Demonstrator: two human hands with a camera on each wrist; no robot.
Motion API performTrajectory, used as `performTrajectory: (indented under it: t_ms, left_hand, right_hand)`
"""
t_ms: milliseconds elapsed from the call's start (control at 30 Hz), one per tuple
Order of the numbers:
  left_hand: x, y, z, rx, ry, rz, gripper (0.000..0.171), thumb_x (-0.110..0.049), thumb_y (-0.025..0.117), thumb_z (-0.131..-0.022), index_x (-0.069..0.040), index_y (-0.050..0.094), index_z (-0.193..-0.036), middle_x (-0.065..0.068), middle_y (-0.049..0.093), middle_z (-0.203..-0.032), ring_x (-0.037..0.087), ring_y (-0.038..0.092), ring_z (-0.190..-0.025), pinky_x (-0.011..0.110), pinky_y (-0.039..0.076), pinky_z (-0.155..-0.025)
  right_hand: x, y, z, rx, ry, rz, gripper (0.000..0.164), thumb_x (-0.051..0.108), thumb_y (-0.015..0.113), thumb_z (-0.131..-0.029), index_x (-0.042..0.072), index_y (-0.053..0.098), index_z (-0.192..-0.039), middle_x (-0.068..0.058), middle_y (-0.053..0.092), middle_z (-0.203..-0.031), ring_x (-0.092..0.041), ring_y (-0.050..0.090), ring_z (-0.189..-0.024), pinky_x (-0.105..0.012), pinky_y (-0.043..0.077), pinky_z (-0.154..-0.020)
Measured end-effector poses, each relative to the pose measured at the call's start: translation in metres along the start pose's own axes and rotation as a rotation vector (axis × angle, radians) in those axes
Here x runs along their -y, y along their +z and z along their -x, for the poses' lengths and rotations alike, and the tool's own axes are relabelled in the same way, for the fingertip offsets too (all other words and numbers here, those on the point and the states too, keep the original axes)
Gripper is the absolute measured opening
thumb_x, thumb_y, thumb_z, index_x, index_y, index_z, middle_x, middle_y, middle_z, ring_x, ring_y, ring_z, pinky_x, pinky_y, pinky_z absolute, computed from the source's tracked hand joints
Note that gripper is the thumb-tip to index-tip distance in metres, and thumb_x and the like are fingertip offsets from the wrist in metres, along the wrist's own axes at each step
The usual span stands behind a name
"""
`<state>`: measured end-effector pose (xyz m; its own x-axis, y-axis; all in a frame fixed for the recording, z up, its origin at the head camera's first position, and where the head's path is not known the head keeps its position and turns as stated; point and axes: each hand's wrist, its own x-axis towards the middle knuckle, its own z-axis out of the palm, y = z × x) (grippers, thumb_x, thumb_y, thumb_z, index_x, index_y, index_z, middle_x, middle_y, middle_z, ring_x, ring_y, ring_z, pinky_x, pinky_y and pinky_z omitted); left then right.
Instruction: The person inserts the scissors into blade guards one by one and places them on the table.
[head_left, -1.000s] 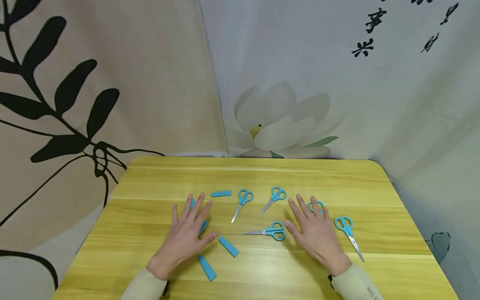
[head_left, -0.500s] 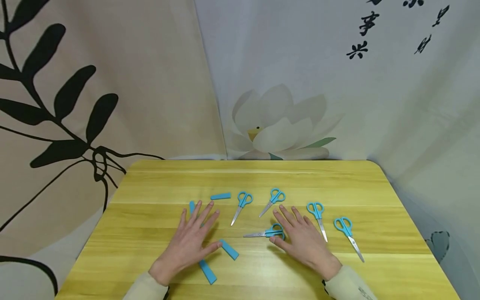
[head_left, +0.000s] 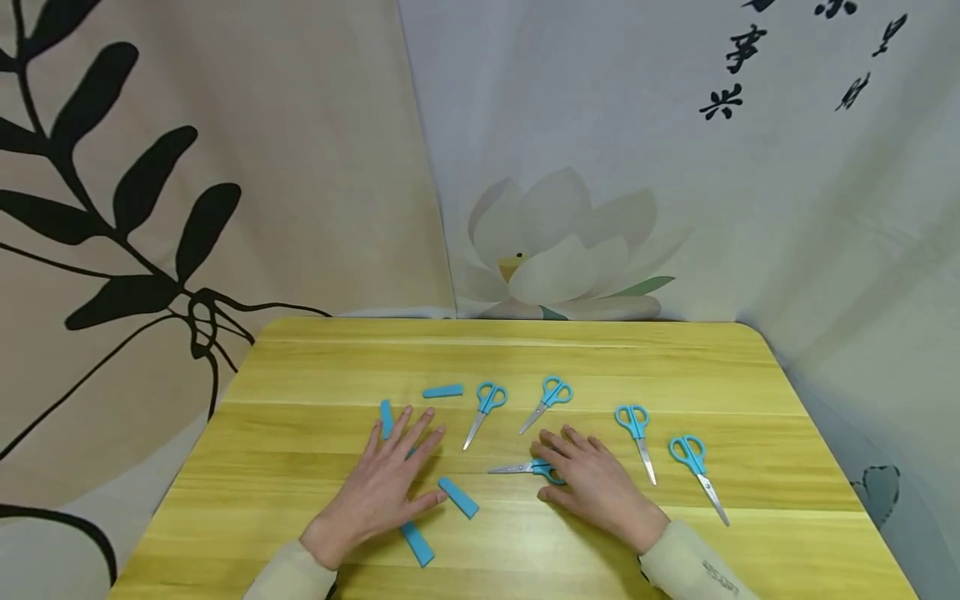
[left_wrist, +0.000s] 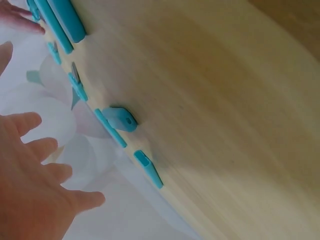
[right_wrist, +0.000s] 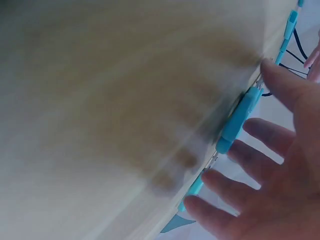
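Observation:
My right hand (head_left: 596, 483) hovers over the handle of a pair of blue-handled scissors (head_left: 512, 469), fingers loosely bent. Its blades point left, and the hand covers part of the handle loops. In the right wrist view those scissors' blue handle (right_wrist: 240, 117) lies beside my fingertips, with no grip on it; whether they touch is unclear. My left hand (head_left: 378, 493) is spread above blue tapered blade covers, holding nothing. One cover (head_left: 386, 419) shows beyond its fingers, another (head_left: 458, 497) near the thumb, a third (head_left: 417, 545) below the hand. One more is mostly hidden under the fingers.
Further back lie a blue cover (head_left: 443, 391) and two pairs of scissors, one left (head_left: 486, 406) and one right (head_left: 552, 395). Two more pairs, one nearer (head_left: 635, 433) and one outermost (head_left: 693, 462), lie to the right. The wooden table (head_left: 300, 358) meets a printed curtain (head_left: 337, 167).
My right hand has moved left and lower, from above the right-hand scissors to the middle pair, its fingers bending a little more. The left hand has shifted slightly right.

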<state>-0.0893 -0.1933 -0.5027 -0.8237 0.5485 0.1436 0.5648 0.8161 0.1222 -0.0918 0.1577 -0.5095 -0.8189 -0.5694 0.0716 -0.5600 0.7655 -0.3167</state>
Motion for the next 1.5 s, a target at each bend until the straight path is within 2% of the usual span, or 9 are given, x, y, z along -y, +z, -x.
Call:
performTrajectory:
  t_ms: [233, 400, 533, 800, 967, 1067, 1167, 1267, 1500]
  left_hand:
    - [0.0, -0.002, 0.001, 0.025, 0.024, 0.023, 0.087, -0.065, 0.067, -0.092, -0.013, 0.044, -0.158, 0.014, 0.022, -0.17, 0.045, 0.018, -0.154, 0.075, 0.02, -0.115]
    - [0.002, 0.001, 0.0, 0.028, 0.053, 0.026, 0.085, -0.064, 0.067, -0.092, -0.013, 0.045, -0.157, 0.015, 0.024, -0.169, 0.045, 0.02, -0.154, 0.074, 0.022, -0.115]
    - [0.004, 0.003, -0.001, 0.038, 0.107, 0.017, 0.086, -0.065, 0.066, -0.092, -0.013, 0.045, -0.157, 0.014, 0.026, -0.169, 0.044, 0.023, -0.153, 0.074, 0.026, -0.113]
    - [0.006, 0.004, -0.009, 0.124, 0.212, 0.11, 0.088, -0.067, 0.065, -0.092, -0.015, 0.043, -0.159, 0.01, 0.024, -0.17, 0.041, 0.019, -0.155, 0.073, 0.027, -0.114]
    - [0.002, 0.003, -0.014, 0.223, 0.286, 0.179, 0.075, -0.056, 0.065, -0.097, -0.018, 0.045, -0.158, 0.007, 0.028, -0.169, 0.038, 0.023, -0.155, 0.071, 0.031, -0.114]
    - [-0.001, 0.002, -0.017, 0.262, 0.36, 0.171, 0.063, -0.048, 0.063, -0.1, -0.021, 0.049, -0.155, 0.005, 0.035, -0.166, 0.034, 0.029, -0.153, 0.068, 0.035, -0.113]
    - [-0.004, 0.003, -0.021, 0.247, 0.44, 0.13, 0.052, -0.041, 0.065, -0.1, -0.023, 0.058, -0.149, 0.004, 0.045, -0.16, 0.032, 0.038, -0.149, 0.063, 0.042, -0.11]
    - [-0.005, 0.005, -0.024, 0.198, 0.493, 0.098, 0.042, -0.035, 0.071, -0.098, -0.025, 0.067, -0.138, 0.002, 0.055, -0.152, 0.029, 0.048, -0.142, 0.054, 0.047, -0.108]
    - [-0.004, 0.01, -0.031, 0.115, 0.504, 0.173, 0.027, -0.027, 0.08, -0.091, -0.027, 0.078, -0.118, -0.002, 0.065, -0.126, 0.015, 0.061, -0.113, 0.031, 0.053, -0.096]
  right_hand:
    - [-0.001, 0.001, -0.004, -0.073, -0.069, 0.051, 0.039, 0.029, 0.083, -0.09, 0.01, 0.074, -0.123, -0.013, 0.065, -0.133, -0.035, 0.061, -0.118, -0.05, 0.055, -0.094]
    - [0.0, 0.0, -0.007, -0.112, -0.054, 0.02, 0.025, 0.017, 0.087, -0.085, 0.011, 0.078, -0.108, -0.005, 0.066, -0.112, -0.024, 0.062, -0.099, -0.039, 0.057, -0.083]
    - [0.0, -0.001, -0.008, -0.117, -0.04, 0.024, 0.017, 0.013, 0.088, -0.084, 0.013, 0.078, -0.099, -0.001, 0.065, -0.105, -0.021, 0.06, -0.092, -0.036, 0.056, -0.079]
    - [-0.005, -0.009, -0.002, -0.137, -0.003, 0.014, 0.016, 0.011, 0.087, -0.084, 0.014, 0.078, -0.097, -0.001, 0.065, -0.104, -0.02, 0.06, -0.09, -0.037, 0.054, -0.079]
    - [-0.009, -0.015, 0.007, -0.168, 0.004, 0.034, 0.018, 0.01, 0.087, -0.083, 0.013, 0.079, -0.099, -0.001, 0.065, -0.104, -0.019, 0.06, -0.088, -0.036, 0.053, -0.077]
    - [-0.012, -0.018, 0.01, -0.176, 0.013, 0.042, 0.02, 0.011, 0.088, -0.082, 0.013, 0.079, -0.1, -0.002, 0.065, -0.105, -0.018, 0.059, -0.088, -0.035, 0.053, -0.076]
    - [-0.013, -0.02, 0.011, -0.179, 0.022, 0.047, 0.022, 0.012, 0.088, -0.082, 0.013, 0.079, -0.101, -0.002, 0.065, -0.106, -0.017, 0.06, -0.088, -0.034, 0.054, -0.075]
    - [-0.014, -0.02, 0.011, -0.181, 0.016, 0.05, 0.023, 0.012, 0.089, -0.081, 0.012, 0.079, -0.102, -0.003, 0.065, -0.107, -0.017, 0.061, -0.088, -0.035, 0.055, -0.076]
    - [-0.014, -0.019, 0.011, -0.197, 0.012, 0.051, 0.024, 0.012, 0.09, -0.08, 0.012, 0.078, -0.101, -0.003, 0.065, -0.107, -0.017, 0.062, -0.088, -0.035, 0.056, -0.076]
